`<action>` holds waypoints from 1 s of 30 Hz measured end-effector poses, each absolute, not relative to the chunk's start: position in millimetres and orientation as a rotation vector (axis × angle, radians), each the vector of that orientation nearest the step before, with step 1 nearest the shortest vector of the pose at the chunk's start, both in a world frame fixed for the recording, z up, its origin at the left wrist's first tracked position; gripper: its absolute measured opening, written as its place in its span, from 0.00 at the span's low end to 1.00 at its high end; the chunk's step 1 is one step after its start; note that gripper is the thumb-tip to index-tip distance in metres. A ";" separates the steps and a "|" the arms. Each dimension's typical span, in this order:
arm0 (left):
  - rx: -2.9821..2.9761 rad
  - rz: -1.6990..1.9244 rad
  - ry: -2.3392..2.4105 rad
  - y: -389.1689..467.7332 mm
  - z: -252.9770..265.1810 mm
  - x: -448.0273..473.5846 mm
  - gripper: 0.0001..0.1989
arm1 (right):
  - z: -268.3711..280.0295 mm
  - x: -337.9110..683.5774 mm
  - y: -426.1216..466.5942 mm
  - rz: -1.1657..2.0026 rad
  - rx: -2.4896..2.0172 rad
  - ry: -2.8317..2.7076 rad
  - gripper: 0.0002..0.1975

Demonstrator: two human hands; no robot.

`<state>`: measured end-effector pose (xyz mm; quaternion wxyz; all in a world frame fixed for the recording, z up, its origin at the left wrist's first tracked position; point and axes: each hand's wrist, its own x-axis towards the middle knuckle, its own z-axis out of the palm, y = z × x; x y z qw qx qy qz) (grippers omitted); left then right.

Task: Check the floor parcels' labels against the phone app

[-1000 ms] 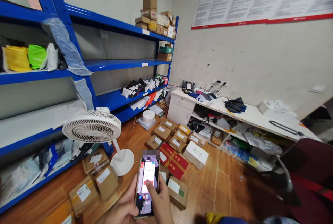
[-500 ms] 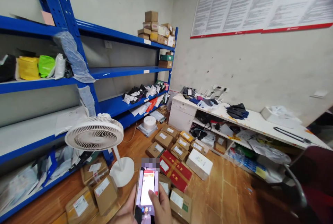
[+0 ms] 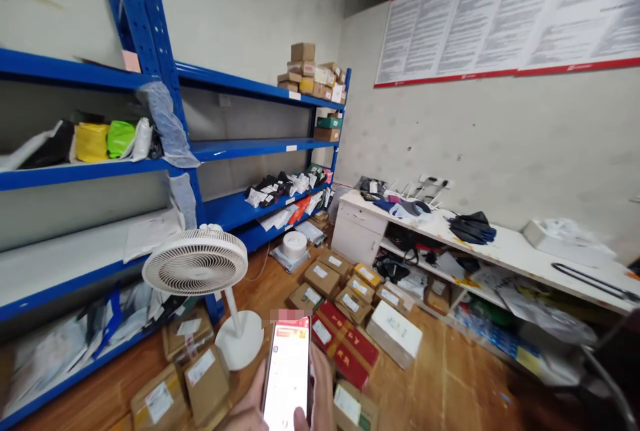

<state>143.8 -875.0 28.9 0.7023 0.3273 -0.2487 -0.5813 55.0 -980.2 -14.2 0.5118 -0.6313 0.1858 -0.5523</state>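
Phone (image 3: 286,367), a single one, sits low in view, held up above the wooden floor (image 3: 440,377) by two hands: the left hand (image 3: 253,399) is closed along its left edge and the right hand (image 3: 321,387) along its right, so both grips are clamped on it, with one thumb (image 3: 300,419) over the lower part of the bright screen. Just beyond it on the floor lie one red carton (image 3: 357,351) crossed by tape and, next to that, one white box (image 3: 395,334). Behind these, seven smaller brown and yellow cartons (image 3: 321,277) are grouped close together, each with a pale label. One more labelled carton (image 3: 356,407) is just right of the right hand. To the left stands one white fan (image 3: 197,261), with three cartons (image 3: 207,384) near its base. One round white object (image 3: 295,244) rests on flat packages farther back. On the blue shelving (image 3: 240,151), one yellow package (image 3: 91,143) and one lime-green package (image 3: 120,139) sit side by side. One white desk (image 3: 510,254) runs along the right-hand wall.
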 end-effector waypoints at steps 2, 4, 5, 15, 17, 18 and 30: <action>0.652 -1.339 -0.497 -871.5 30.6 142.4 0.49 | -8.7 52.8 -978.8 -1.397 -1.748 0.411 0.29; 0.595 -1.369 -0.473 -869.3 33.1 142.4 0.50 | -4.3 53.7 -979.7 -1.459 -1.914 0.407 0.28; 0.573 -1.378 -0.470 -868.6 34.2 142.6 0.51 | -2.5 54.7 -980.6 -1.485 -1.971 0.408 0.28; 0.593 -1.419 -0.436 -864.8 36.7 143.7 0.52 | -8.9 45.6 -986.7 -1.639 -2.004 0.337 0.24; 0.592 -1.403 -0.421 -863.8 36.4 144.9 0.52 | -16.3 38.5 -991.1 -1.671 -2.088 0.286 0.22; 0.600 -1.395 -0.420 -863.1 35.3 145.7 0.52 | -19.4 34.9 -994.3 -1.681 -2.150 0.255 0.22; 0.548 -1.362 -0.439 -863.2 32.3 143.1 0.50 | 19.1 24.5 -1005.5 -1.136 -2.372 0.320 0.29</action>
